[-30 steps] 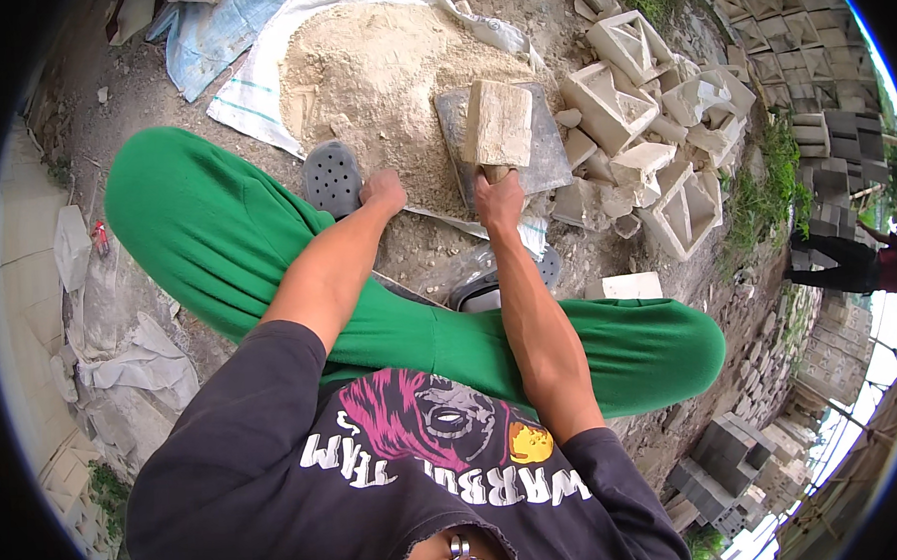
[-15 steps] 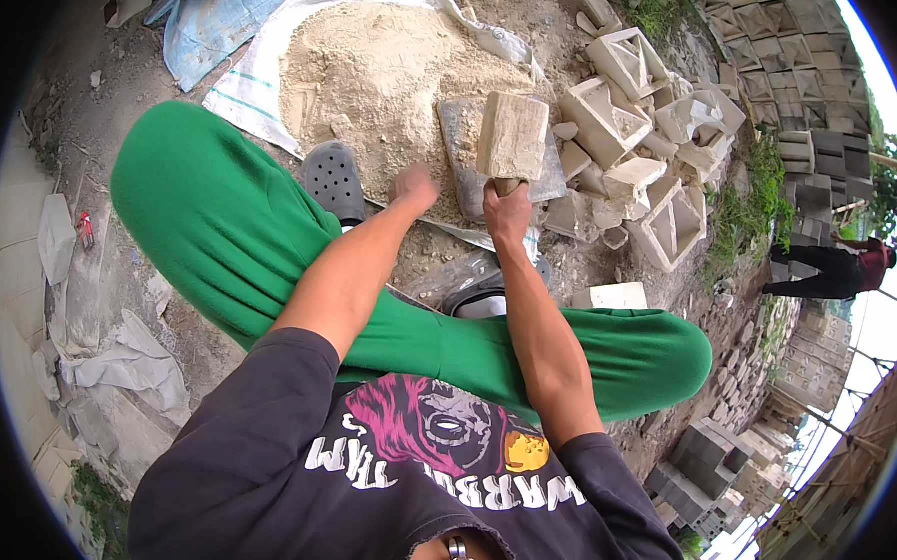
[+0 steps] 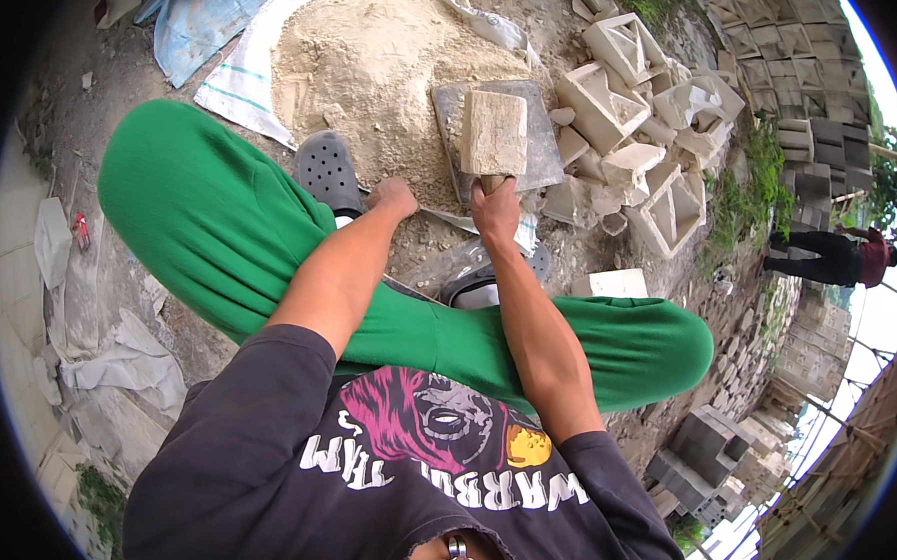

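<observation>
My right hand (image 3: 496, 210) is closed round the short handle of a mallet with a big, pale, block-shaped head (image 3: 494, 133). The head is over a grey flat slab (image 3: 538, 154); whether they touch I cannot tell. Crushed tan material (image 3: 369, 53) lies heaped on a spread white sack (image 3: 233, 101) beyond the slab, with some grit on the slab's far edge. My left hand (image 3: 393, 197) is low beside the sack's near edge, its fingers curled in; anything inside them is hidden. A grey clog (image 3: 328, 173) on my foot is just left of that hand.
Broken hollow blocks (image 3: 601, 103) lie piled to the right of the slab. A pale block (image 3: 614, 284) sits by my right knee. A blue sheet (image 3: 198, 36) is at the far left. Another person (image 3: 838, 256) stands at the far right near stacked blocks (image 3: 711, 454).
The mallet head has shifted slightly left and now appears more upright. My left hand has moved down and left, away from the slab, and is less blurred.
</observation>
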